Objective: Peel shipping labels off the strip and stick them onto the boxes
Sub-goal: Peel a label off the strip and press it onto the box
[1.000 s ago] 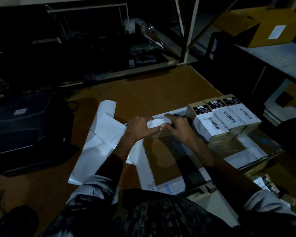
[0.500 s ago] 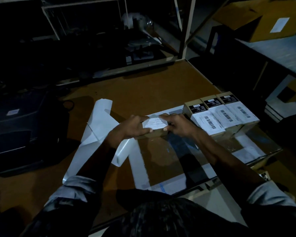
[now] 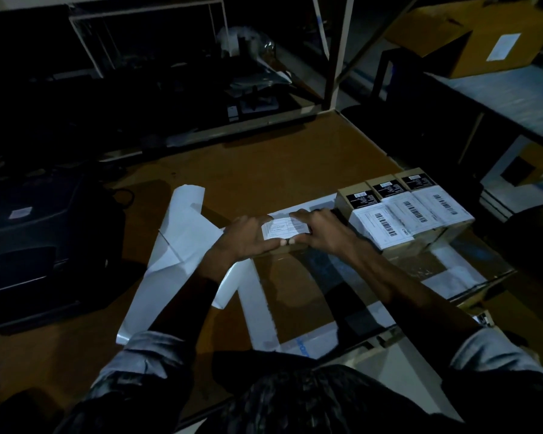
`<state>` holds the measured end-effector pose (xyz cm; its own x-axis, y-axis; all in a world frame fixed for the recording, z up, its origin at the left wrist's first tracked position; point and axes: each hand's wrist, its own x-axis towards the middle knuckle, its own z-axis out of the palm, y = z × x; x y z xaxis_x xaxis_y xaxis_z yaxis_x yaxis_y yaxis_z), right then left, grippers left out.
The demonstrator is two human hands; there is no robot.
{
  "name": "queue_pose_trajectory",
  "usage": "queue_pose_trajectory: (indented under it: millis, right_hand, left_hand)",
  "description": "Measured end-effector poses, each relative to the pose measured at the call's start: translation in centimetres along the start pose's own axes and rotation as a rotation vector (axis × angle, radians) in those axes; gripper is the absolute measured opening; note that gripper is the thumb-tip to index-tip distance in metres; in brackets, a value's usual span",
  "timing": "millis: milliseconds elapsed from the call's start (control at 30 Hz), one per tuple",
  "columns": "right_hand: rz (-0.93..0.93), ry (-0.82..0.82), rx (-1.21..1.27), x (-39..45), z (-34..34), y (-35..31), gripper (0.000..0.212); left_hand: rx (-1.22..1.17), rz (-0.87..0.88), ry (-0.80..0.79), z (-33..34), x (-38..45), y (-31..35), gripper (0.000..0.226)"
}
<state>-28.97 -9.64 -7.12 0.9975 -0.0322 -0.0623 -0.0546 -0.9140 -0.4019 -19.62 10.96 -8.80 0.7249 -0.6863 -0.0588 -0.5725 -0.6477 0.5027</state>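
Note:
A white shipping label (image 3: 282,228) lies flat on top of a small brown box (image 3: 275,252) at the table's middle. My left hand (image 3: 248,238) covers the box's left side, fingers on the label's left edge and thumb at the front. My right hand (image 3: 325,233) presses the label's right edge, thumb meeting the left thumb. The box is mostly hidden under both hands. To the right stand three labelled boxes (image 3: 417,211) side by side. White backing paper (image 3: 182,239) from the strip lies to the left, partly under my left forearm.
A black printer (image 3: 29,245) sits at the table's left. A flat cardboard sheet with white tape (image 3: 295,296) lies under my arms. A metal frame post (image 3: 336,51) rises behind the table. A large cardboard carton (image 3: 483,42) rests on a shelf at the back right.
The label went from held above the box between both hands to lying flat on its top. Both hands have spread outward along the label's edges.

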Motion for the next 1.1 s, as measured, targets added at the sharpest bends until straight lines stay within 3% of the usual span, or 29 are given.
queue_pose_trajectory:
  millis: [100, 367, 567, 767, 933, 1100]
  right_hand:
    - [0.025, -0.05, 0.016, 0.1, -0.4, 0.1, 0.066]
    - [0.102, -0.022, 0.057, -0.7, -0.3, -0.8, 0.071]
    - [0.146, 0.066, 0.109, -2.2, 0.5, -2.5, 0.065]
    - [0.208, 0.238, 0.337, -5.4, 3.0, -3.5, 0.05]
    - [0.227, 0.302, 0.513, -8.3, 3.8, -3.9, 0.125]
    - [0.291, 0.405, 0.613, -10.2, 3.1, -3.4, 0.145]
  left_hand:
    - [0.027, 0.0, 0.012, 0.0, -0.3, 0.3, 0.075]
    - [-0.09, 0.014, -0.233, -1.8, -0.9, 0.5, 0.075]
    - [-0.028, 0.05, -0.12, -1.6, -2.1, 1.1, 0.076]
    - [0.334, 0.213, 0.026, -0.6, -3.0, 2.7, 0.056]
    - [0.252, 0.374, 0.071, 0.2, -3.7, 2.1, 0.053]
    - [0.142, 0.522, 0.103, 0.4, -4.5, 3.4, 0.056]
